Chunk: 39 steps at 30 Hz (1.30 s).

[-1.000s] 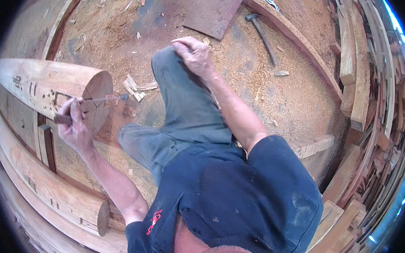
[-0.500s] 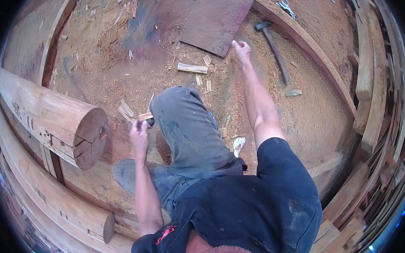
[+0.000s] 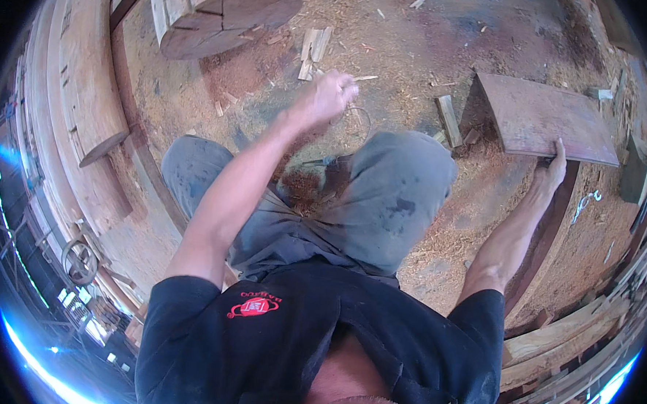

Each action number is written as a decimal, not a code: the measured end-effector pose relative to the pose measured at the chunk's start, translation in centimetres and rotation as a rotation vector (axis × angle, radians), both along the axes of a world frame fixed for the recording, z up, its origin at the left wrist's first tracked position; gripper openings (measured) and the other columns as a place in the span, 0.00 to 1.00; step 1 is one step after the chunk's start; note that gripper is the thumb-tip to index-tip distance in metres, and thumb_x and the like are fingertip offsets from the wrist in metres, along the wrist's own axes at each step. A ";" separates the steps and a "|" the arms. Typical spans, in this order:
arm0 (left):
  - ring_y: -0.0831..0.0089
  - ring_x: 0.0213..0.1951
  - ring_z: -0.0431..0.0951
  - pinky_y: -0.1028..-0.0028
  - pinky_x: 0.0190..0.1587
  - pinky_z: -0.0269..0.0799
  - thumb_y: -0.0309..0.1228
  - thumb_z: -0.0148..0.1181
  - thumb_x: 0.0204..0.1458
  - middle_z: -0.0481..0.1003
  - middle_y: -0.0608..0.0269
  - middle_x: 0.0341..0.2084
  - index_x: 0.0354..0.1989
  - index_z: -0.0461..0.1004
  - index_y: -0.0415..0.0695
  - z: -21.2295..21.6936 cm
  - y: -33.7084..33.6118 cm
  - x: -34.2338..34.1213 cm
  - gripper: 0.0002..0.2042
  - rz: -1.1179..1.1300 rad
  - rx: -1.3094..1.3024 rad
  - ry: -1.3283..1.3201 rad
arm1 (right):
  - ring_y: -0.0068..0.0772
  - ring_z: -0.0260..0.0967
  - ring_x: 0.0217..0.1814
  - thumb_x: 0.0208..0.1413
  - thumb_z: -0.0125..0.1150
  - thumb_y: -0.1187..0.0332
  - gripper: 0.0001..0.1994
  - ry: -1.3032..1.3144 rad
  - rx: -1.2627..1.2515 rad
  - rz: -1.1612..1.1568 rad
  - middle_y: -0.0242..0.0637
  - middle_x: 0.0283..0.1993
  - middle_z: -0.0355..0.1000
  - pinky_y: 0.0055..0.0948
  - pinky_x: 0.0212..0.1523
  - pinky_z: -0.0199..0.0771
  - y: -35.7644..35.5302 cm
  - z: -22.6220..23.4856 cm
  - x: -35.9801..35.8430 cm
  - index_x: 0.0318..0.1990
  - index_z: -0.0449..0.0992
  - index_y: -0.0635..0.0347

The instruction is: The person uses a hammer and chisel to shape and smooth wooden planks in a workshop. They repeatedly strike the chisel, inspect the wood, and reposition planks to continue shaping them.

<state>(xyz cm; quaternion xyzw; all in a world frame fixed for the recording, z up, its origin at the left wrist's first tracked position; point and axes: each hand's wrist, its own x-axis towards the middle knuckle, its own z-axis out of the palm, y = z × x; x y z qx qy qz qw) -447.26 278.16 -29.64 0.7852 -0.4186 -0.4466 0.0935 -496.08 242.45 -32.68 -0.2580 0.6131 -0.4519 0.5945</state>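
Note:
My left hand (image 3: 333,96) is closed above the floor, beyond my knees. A thin pale wood sliver (image 3: 366,78) sticks out of its fingers. At the right, my right hand (image 3: 556,169) grips the near edge of a reddish-brown wooden board (image 3: 551,119), its fingers bent over the edge and the thumb hidden. The board is tilted, with a dark shadow under its left side. A short wood block (image 3: 449,121) lies left of the board. Split wood pieces (image 3: 314,53) lie just past my left hand.
A thick cut log (image 3: 231,14) stands out at the upper left, with more logs (image 3: 88,80) along the left side. Wood chips and sawdust cover the floor (image 3: 397,52). Stacked planks (image 3: 572,339) fill the lower right. A beam (image 3: 552,236) runs beneath my right forearm.
The view has turned, bringing the log to the top and the board to the right. My right hand has taken hold of the board's edge, and the board is now tilted. My left hand has reached forward.

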 end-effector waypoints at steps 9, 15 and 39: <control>0.51 0.69 0.65 0.56 0.73 0.60 0.61 0.53 0.64 0.66 0.44 0.67 0.63 0.73 0.38 -0.9 -3.9 3.9 0.36 0.156 -0.884 -0.346 | 0.39 0.78 0.50 0.54 0.72 0.74 0.17 0.026 -0.116 -0.028 0.42 0.49 0.78 0.40 0.49 0.83 6.9 3.2 15.1 0.50 0.78 0.71; 0.53 0.67 0.69 0.48 0.71 0.61 0.64 0.61 0.54 0.70 0.46 0.64 0.64 0.70 0.38 6.1 -7.0 -5.5 0.42 -0.319 -0.996 -0.662 | 0.29 0.75 0.33 0.53 0.75 0.70 0.11 0.003 -0.053 0.006 0.33 0.39 0.79 0.34 0.30 0.79 11.7 2.3 26.4 0.42 0.81 0.59; 0.56 0.58 0.78 0.62 0.58 0.78 0.24 0.61 0.50 0.75 0.47 0.58 0.66 0.68 0.36 0.8 10.9 11.0 0.30 -0.670 -0.417 -0.806 | 0.48 0.73 0.65 0.52 0.70 0.72 0.35 1.448 -1.093 1.539 0.39 0.70 0.70 0.44 0.60 0.78 9.9 5.7 17.3 0.71 0.69 0.44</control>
